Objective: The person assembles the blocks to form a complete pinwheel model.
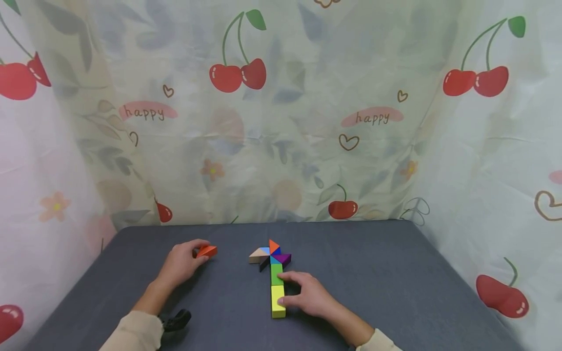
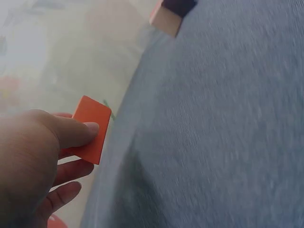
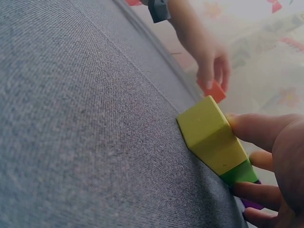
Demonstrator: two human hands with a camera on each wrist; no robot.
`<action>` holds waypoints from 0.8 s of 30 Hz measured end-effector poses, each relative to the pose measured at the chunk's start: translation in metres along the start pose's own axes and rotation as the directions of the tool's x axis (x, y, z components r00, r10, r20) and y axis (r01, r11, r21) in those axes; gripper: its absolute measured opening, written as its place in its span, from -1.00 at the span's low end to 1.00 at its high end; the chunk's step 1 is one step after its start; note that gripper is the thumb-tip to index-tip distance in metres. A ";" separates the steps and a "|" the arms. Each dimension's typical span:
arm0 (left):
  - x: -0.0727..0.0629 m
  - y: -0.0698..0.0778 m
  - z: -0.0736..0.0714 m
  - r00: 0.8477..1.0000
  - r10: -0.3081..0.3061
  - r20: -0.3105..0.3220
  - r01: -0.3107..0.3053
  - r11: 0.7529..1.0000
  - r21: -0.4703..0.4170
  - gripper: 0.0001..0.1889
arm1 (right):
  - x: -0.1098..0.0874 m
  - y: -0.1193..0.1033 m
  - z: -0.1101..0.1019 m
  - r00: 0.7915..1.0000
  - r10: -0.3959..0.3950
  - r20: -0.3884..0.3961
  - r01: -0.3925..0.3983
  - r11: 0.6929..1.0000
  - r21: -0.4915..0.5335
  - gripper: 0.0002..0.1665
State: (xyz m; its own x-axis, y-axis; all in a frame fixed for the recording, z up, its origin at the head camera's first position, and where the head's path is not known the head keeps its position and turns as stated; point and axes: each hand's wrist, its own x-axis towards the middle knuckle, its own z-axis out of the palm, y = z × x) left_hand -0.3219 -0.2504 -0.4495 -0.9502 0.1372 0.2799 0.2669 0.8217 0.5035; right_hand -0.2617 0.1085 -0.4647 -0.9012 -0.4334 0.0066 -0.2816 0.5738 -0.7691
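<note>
My left hand (image 1: 179,263) pinches an orange block (image 2: 91,128) between thumb and fingers, at the left of the table. Toward the middle lies a row of blocks: a green block (image 1: 276,274) with a yellow block (image 1: 278,308) against its near end. Beyond the green one, small wedge blocks fan out, among them an orange triangle (image 1: 274,245), a purple block (image 1: 283,259), a black block (image 1: 264,263) and a wood-coloured block (image 1: 256,256). With its fingers spread, my right hand (image 1: 313,295) touches the yellow block with its thumb and the green block with its index finger.
Dark grey cloth covers the table (image 1: 373,273). Patterned curtains (image 1: 281,161) with cherries hang behind it and at both sides. A black strap end (image 1: 177,320) sticks out beside the left wrist.
</note>
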 end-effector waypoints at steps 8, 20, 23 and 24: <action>0.005 0.024 0.001 1.000 -0.017 -0.005 0.017 0.999 -0.028 -0.59 | -0.001 -0.001 0.000 1.000 0.010 0.003 -0.010 1.000 0.006 -0.33; 0.006 0.049 0.009 0.999 0.026 -0.039 -0.029 0.996 -0.086 -0.60 | 0.000 0.000 0.000 1.000 0.012 0.002 -0.012 1.000 0.003 -0.32; 0.005 0.056 0.011 0.998 0.033 -0.048 -0.037 0.996 -0.086 -0.60 | -0.001 -0.001 0.000 1.000 0.010 0.000 -0.010 1.000 0.004 -0.32; 0.005 0.058 0.012 0.998 0.036 -0.050 -0.040 0.996 -0.084 -0.60 | -0.001 -0.001 0.000 1.000 0.008 0.000 -0.008 1.000 0.005 -0.33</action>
State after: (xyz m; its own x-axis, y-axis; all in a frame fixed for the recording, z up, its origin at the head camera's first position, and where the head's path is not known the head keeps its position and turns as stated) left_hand -0.3129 -0.1952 -0.4282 -0.9306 0.1391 0.3386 0.3178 0.7660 0.5587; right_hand -0.2610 0.1085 -0.4636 -0.9035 -0.4286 0.0009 -0.2730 0.5737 -0.7722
